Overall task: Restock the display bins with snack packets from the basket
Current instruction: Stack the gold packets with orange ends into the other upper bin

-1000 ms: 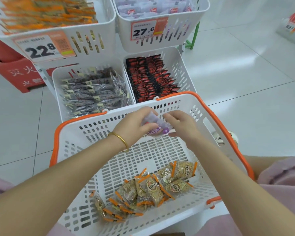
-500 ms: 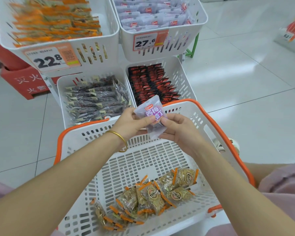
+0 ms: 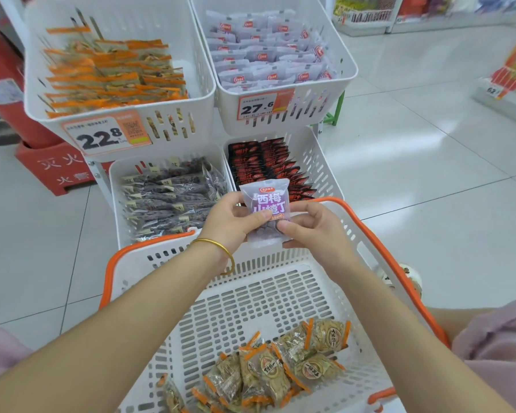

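Note:
A pale purple snack packet (image 3: 266, 201) with purple lettering stands upright above the far rim of the white basket with orange trim (image 3: 379, 242). My left hand (image 3: 231, 219) grips its left side and my right hand (image 3: 312, 226) grips its lower right corner. Several orange-edged packets (image 3: 276, 368) lie in the basket's near part. Beyond are four white display bins: an upper right bin (image 3: 344, 70) of matching pale purple packets, an upper left bin (image 3: 204, 93) of orange-edged packets, a lower left bin (image 3: 115, 186) of dark packets, and a lower right bin (image 3: 320, 162) of red-black packets.
Price tags 22.8 (image 3: 106, 135) and 27.6 (image 3: 264, 104) hang on the upper bins' fronts. A red stand (image 3: 52, 168) sits on the floor at left. Pale tiled floor (image 3: 429, 180) stretches to the right, with shelving at the far right edge.
Both hands have lifted the purple packet out of the basket and turned it upright above the far rim. The view has tilted up, showing more of the upper bins.

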Motion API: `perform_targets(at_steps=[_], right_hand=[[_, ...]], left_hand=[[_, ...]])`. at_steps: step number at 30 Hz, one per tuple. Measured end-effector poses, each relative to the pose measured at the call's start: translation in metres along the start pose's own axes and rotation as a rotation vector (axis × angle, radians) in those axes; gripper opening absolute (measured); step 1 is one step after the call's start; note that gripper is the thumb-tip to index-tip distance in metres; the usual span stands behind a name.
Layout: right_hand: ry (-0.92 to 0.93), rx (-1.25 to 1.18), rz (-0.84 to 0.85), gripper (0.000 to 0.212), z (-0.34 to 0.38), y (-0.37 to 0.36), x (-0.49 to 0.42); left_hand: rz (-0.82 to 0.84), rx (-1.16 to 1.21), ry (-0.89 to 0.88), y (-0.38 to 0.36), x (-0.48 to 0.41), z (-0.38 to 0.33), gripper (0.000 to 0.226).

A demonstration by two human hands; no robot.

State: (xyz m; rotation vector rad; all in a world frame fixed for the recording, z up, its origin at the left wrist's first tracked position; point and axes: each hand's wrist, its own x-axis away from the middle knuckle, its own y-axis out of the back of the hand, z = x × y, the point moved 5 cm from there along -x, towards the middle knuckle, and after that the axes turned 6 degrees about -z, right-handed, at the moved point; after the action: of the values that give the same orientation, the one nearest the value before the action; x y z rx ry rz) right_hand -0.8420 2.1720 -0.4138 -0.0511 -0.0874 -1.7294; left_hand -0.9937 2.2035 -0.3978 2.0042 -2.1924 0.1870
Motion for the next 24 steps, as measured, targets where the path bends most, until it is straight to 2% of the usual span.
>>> perform_targets(at_steps=[2,4,6,9,12,14,17,20,24], right_hand=[[0.002,0.036,0.033,0.047,0.013,0.007,-0.007],[0.054,0.017,0.066,0.054,0.035,0.014,-0.015],[0.085,0.004,0.131,0.052,0.061,0.016,-0.026],[0.144,0.106,0.203,0.045,0.103,0.017,-0.049],[0.179,0.194,0.212,0.038,0.146,0.027,-0.084],[0.208,0.267,0.152,0.044,0.173,0.04,-0.112],[0.28,0.194,-0.033,0.043,0.208,0.064,-0.159],[0.369,0.116,-0.249,0.031,0.236,0.084,-0.208],[0.478,0.228,-0.418,0.029,0.256,0.088,-0.276]], left_hand=[[0.002,-0.064,-0.071,0.001,-0.002,-0.012,0.025],[0.043,-0.141,-0.155,-0.003,-0.003,-0.029,0.028],[0.082,-0.202,-0.231,-0.011,-0.006,-0.052,0.038],[0.077,-0.245,-0.301,-0.022,-0.026,-0.087,0.055],[0.071,-0.28,-0.38,-0.036,-0.058,-0.127,0.057],[0.034,-0.359,-0.465,-0.047,-0.082,-0.156,0.056],[-0.087,-0.479,-0.606,-0.06,-0.124,-0.194,0.05],[-0.185,-0.792,-0.736,-0.068,-0.175,-0.22,0.046],[-0.181,-1.25,-0.809,-0.081,-0.252,-0.234,0.053]])
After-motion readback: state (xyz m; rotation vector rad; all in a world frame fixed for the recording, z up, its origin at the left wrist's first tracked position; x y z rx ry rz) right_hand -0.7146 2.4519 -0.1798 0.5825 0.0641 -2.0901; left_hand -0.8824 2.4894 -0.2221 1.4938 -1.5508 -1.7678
